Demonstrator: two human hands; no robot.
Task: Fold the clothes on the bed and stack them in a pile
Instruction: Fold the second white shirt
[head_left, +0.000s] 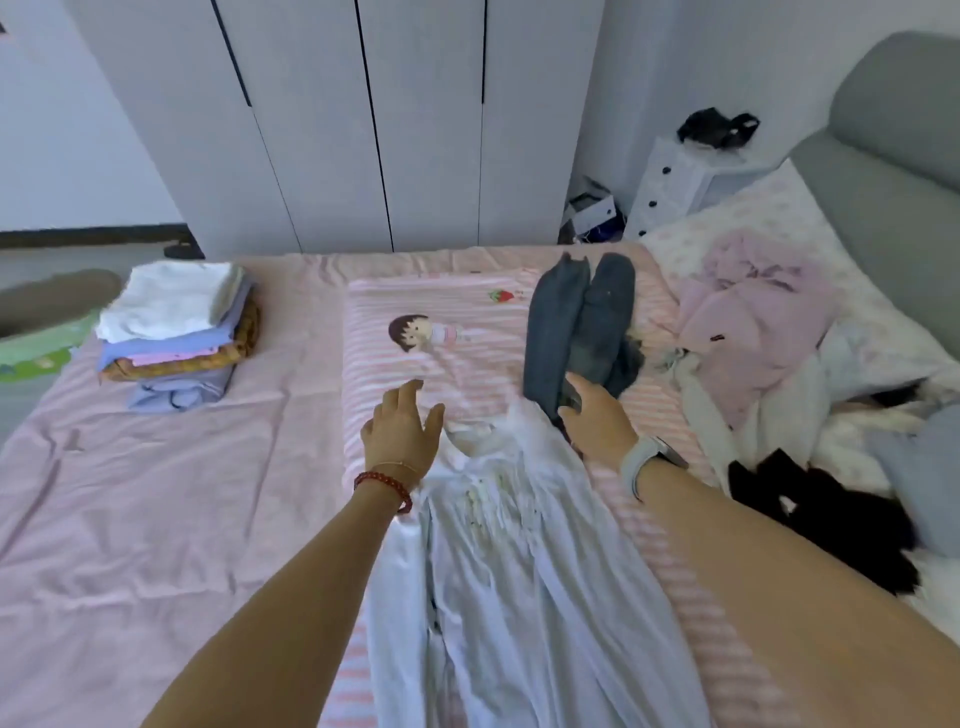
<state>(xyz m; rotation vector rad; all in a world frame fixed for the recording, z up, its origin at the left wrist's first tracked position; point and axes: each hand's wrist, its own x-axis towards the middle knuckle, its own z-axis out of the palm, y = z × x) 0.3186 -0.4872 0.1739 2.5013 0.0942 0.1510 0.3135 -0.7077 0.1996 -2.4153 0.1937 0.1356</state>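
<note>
A pale blue garment (519, 571) lies lengthwise on the pink striped blanket (441, 332), running from the near edge up between my arms. Dark grey trousers (576, 327), folded leg on leg, lie beyond it to the right. My right hand (597, 415) grips the near end of those trousers. My left hand (402, 431) hovers with fingers spread over the blanket, just left of the pale garment's top. A pile of folded clothes (182, 327), white on top, stands at the far left of the bed.
A heap of unfolded clothes fills the right side: a lilac garment (753, 322), white pieces (779, 410) and a black one (831, 519). Wardrobe doors (363, 119) stand beyond the bed, a white drawer unit (675, 187) at back right, a grey headboard (893, 156) on the right.
</note>
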